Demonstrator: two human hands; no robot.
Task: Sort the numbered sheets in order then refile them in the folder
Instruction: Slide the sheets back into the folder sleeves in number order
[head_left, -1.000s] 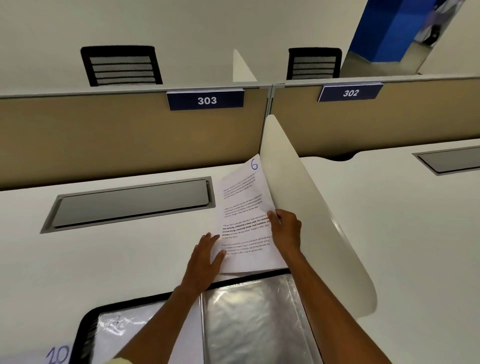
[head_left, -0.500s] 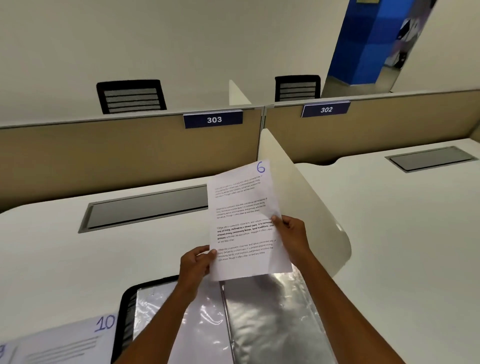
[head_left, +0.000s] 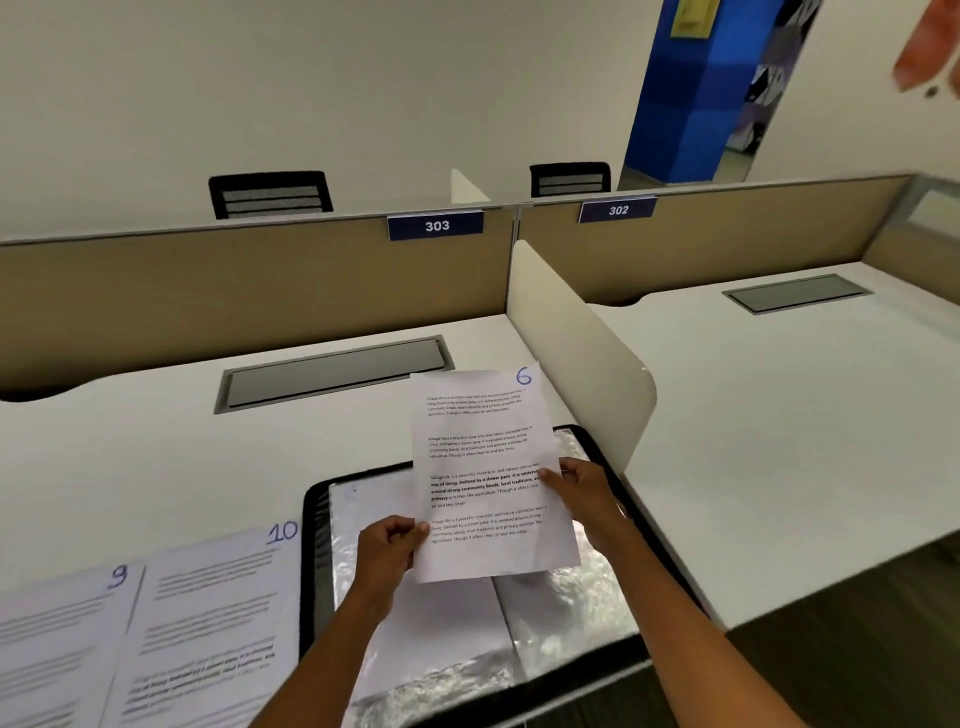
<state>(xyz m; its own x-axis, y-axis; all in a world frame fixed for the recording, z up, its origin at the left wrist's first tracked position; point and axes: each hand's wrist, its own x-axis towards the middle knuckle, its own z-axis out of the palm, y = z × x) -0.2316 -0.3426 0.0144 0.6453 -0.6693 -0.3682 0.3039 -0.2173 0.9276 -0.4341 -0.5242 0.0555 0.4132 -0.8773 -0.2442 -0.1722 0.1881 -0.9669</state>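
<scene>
**Sheet 6 held over the open folder**

The white counter (head_left: 156, 457) carries everything, with a cream divider (head_left: 582, 358) standing along its right side. On it lies the open folder (head_left: 317, 571), black-edged, its shiny plastic sleeves facing up. To the left of the folder, flat on the counter, lie sheet 10 (head_left: 218, 613) and sheet 9 (head_left: 57, 634), side by side.

Sheet 6 (head_left: 483, 441) is held in the air above the folder, near upright, printed side toward the person. The left hand (head_left: 387, 551) is closed on its lower left edge; the right hand (head_left: 582, 493) pinches its right edge, thumb on the front.

The sheet looks thin, light and limp, likely to sag or crease if held by one corner. Holding both side edges seems to keep it flat, and the glossy sleeves look slippery, so the lower edge probably has to enter squarely.
</scene>
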